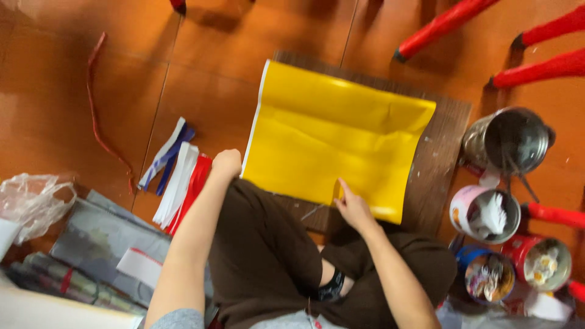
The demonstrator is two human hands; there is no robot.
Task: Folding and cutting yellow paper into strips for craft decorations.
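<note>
A large yellow sheet lies flat on a brown board on the orange floor in front of my crossed legs. My left hand is closed in a loose fist and rests at the sheet's near left corner, next to a small pile of red, white and blue strips. My right hand presses its fingers on the sheet's near edge, pinching or holding it down.
At the right stand a metal pot and several round tins holding small items. Red stool legs rise at the top right. A clear plastic bag, grey sheets and a red ribbon lie at the left.
</note>
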